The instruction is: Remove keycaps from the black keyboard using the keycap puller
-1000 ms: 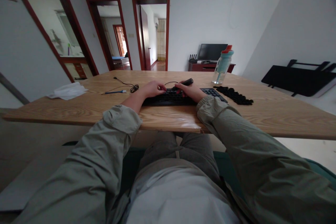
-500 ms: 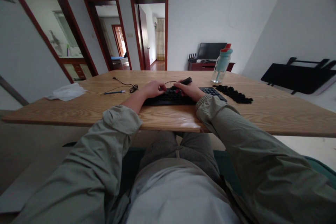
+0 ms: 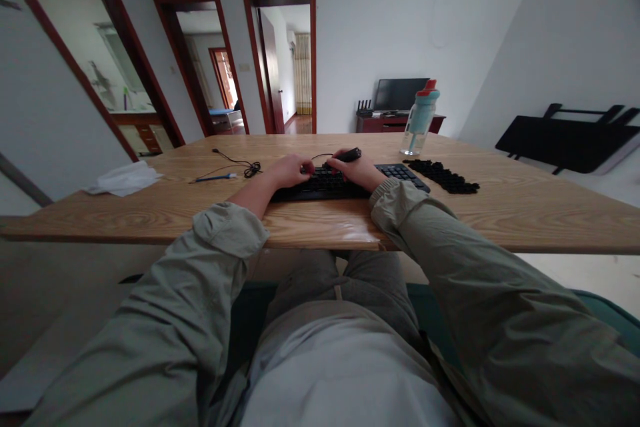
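On the bench (image 3: 150,213), the left hand (image 3: 290,170) rests with fingers curled loosely on the keyboard (image 3: 325,185), which runs left-right, and beside it the right hand (image 3: 357,173) clamps a dark tool (image 3: 347,155) over the keys.

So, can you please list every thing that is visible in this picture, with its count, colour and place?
keyboard: one, black, near table edge, under both hands
dark tool: one, black, in the right hand, above the keyboard
pile of keycaps: one, black, right of the keyboard
water bottle: one, pale teal with red cap, upright behind the keycaps
cable: one, black, left of the keyboard
pen: one, blue, beside the cable
cloth: one, white, far left corner
table: one, light wood
left hand: on the keys
right hand: grips the tool
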Action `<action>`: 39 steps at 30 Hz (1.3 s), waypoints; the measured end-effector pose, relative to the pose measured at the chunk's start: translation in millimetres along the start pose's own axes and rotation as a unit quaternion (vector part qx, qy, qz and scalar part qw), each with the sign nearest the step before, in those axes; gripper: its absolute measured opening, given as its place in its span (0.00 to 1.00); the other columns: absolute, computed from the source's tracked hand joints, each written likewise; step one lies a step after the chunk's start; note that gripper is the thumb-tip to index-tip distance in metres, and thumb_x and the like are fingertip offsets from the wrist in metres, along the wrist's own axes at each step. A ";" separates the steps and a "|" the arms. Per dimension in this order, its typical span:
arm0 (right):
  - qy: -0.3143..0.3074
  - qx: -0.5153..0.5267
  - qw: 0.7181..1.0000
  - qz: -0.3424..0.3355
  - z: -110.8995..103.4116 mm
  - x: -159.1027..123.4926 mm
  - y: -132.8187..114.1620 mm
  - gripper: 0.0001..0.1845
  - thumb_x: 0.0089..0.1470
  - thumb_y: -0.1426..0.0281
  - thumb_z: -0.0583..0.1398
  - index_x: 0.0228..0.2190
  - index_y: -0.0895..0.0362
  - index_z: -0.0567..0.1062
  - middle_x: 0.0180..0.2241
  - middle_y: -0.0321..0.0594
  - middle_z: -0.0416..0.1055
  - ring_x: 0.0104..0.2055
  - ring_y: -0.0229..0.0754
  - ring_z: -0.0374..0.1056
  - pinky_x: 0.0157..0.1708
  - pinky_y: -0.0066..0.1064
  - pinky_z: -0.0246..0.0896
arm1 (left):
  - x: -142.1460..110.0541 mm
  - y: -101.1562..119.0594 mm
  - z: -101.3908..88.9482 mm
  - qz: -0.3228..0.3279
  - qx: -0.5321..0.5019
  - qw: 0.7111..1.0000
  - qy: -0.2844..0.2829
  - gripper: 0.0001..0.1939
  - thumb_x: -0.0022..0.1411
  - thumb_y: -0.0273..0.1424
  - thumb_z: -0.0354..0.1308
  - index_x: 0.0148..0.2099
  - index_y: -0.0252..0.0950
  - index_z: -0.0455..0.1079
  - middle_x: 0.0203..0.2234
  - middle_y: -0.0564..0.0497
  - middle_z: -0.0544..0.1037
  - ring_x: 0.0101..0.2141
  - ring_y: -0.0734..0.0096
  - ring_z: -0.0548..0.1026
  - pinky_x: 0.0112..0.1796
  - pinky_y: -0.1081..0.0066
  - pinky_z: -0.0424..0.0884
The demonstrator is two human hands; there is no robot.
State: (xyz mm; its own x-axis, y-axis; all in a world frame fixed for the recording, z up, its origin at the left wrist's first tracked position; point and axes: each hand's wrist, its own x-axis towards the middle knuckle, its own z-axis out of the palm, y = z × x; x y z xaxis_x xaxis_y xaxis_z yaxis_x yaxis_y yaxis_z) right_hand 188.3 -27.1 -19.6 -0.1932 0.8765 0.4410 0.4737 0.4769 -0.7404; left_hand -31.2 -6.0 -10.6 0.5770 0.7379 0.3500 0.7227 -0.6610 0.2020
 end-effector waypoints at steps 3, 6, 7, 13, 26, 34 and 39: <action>0.005 -0.023 1.000 -0.007 1.4 1.1 2.4 0.14 0.52 0.60 0.62 0.34 0.58 0.76 0.23 0.36 0.72 0.18 0.32 0.61 0.18 0.25 0.55 | -0.4 0.9 -0.3 0.000 0.019 1.000 0.002 0.12 0.53 0.28 0.58 0.41 0.36 0.77 0.31 0.51 0.79 0.32 0.69 0.73 0.37 0.71 0.67; 0.012 -0.045 0.999 -0.013 2.7 3.1 3.5 0.15 0.52 0.59 0.61 0.35 0.58 0.76 0.24 0.36 0.72 0.19 0.32 0.62 0.21 0.26 0.56 | -1.4 3.2 -1.4 -0.001 0.040 0.999 0.004 0.12 0.54 0.29 0.58 0.41 0.37 0.78 0.32 0.50 0.80 0.33 0.67 0.74 0.38 0.70 0.67; 0.017 -0.052 0.998 -0.016 3.2 4.2 3.9 0.16 0.52 0.58 0.61 0.35 0.58 0.76 0.24 0.36 0.72 0.20 0.33 0.62 0.22 0.26 0.57 | -1.6 4.2 -1.7 -0.002 0.047 0.999 0.004 0.12 0.54 0.29 0.58 0.41 0.37 0.78 0.32 0.50 0.80 0.33 0.67 0.74 0.39 0.70 0.67; 0.041 -0.091 0.995 -0.031 5.4 8.2 1.9 0.17 0.51 0.58 0.61 0.35 0.59 0.76 0.25 0.37 0.71 0.27 0.37 0.65 0.30 0.29 0.59 | -2.4 7.7 -2.9 -0.005 0.088 0.996 -0.005 0.13 0.56 0.31 0.57 0.43 0.38 0.78 0.34 0.51 0.81 0.35 0.68 0.75 0.38 0.71 0.67; -0.029 -0.112 0.979 -0.169 9.0 -29.3 -5.4 0.11 0.50 0.62 0.60 0.31 0.57 0.72 0.29 0.37 0.72 0.30 0.38 0.64 0.32 0.29 0.58 | -3.3 15.4 -4.5 0.049 0.182 0.980 -0.057 0.13 0.59 0.33 0.53 0.41 0.42 0.79 0.37 0.51 0.81 0.38 0.66 0.75 0.38 0.72 0.66; -0.049 -0.342 0.924 -0.164 23.5 -50.9 -32.1 0.16 0.56 0.61 0.55 0.43 0.56 0.70 0.37 0.46 0.75 0.37 0.48 0.70 0.36 0.33 0.58 | -4.5 11.2 -4.3 0.006 0.151 0.988 -0.020 0.12 0.57 0.36 0.57 0.41 0.39 0.77 0.35 0.49 0.80 0.35 0.66 0.75 0.34 0.72 0.64; -0.045 -0.352 0.921 -0.163 29.0 -50.7 -37.2 0.16 0.56 0.62 0.55 0.43 0.56 0.70 0.37 0.46 0.75 0.36 0.47 0.70 0.35 0.32 0.57 | -4.5 -0.1 -4.6 -0.024 0.058 0.998 -0.007 0.12 0.56 0.34 0.60 0.42 0.35 0.76 0.35 0.49 0.80 0.33 0.69 0.74 0.34 0.73 0.66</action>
State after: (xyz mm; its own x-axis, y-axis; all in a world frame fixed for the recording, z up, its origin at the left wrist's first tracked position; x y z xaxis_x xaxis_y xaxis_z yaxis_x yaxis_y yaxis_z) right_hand 155.5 -87.4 -29.2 -0.4788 0.7112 0.5147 0.8110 0.5828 -0.0508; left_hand -35.7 -9.9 -8.0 0.5451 0.7706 0.3302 0.7883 -0.6052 0.1110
